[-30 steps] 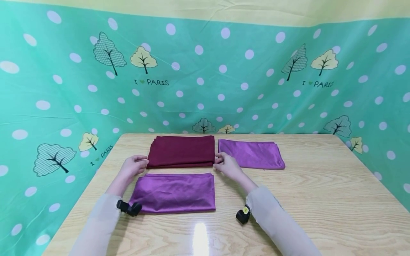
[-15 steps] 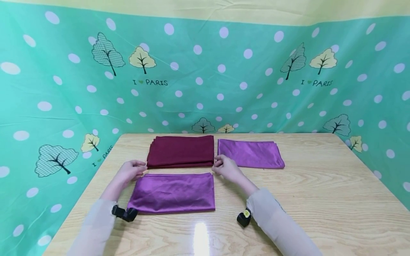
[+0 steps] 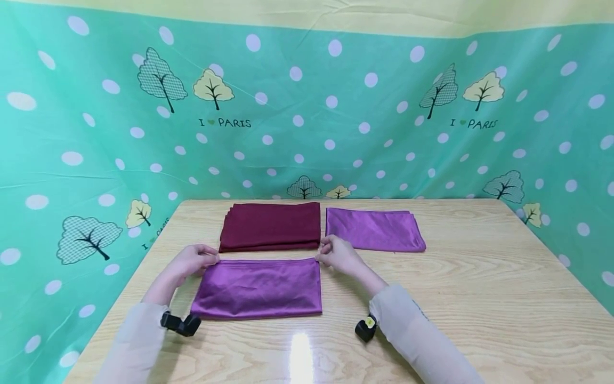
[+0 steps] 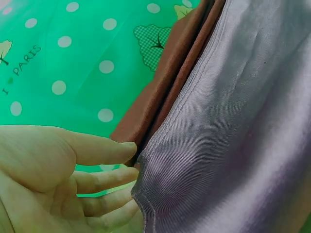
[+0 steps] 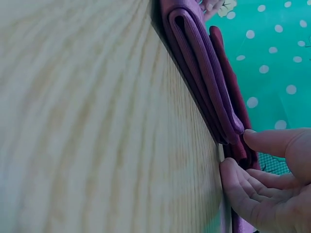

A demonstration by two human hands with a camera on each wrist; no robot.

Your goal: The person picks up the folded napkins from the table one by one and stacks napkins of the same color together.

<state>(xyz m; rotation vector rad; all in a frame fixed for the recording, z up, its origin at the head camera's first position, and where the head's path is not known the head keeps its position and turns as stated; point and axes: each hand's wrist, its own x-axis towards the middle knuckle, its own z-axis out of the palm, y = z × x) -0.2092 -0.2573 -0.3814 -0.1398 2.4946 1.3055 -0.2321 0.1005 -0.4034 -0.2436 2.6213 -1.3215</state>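
Note:
A folded purple satin cloth (image 3: 261,288) lies nearest me on the table, its layers stacked at the edges. My left hand (image 3: 194,258) is at its far left corner. In the left wrist view that hand's fairly straight fingers (image 4: 109,180) come right up to the cloth's edge. My right hand (image 3: 341,256) is at the far right corner. The right wrist view shows its thumb (image 5: 272,141) at the folded corner, with the other fingers low by the table. Just beyond lies a folded dark red cloth (image 3: 271,226).
A second purple satin cloth (image 3: 376,229), also folded, lies at the back, right of the dark red one and behind my right hand. The wooden table (image 3: 479,288) runs back to a green dotted curtain (image 3: 331,122). Each wrist wears a small black camera (image 3: 180,324).
Both hands have come slightly toward me, from beside the dark red cloth's near corners to the far corners of the front purple cloth. The cloths stay where they were.

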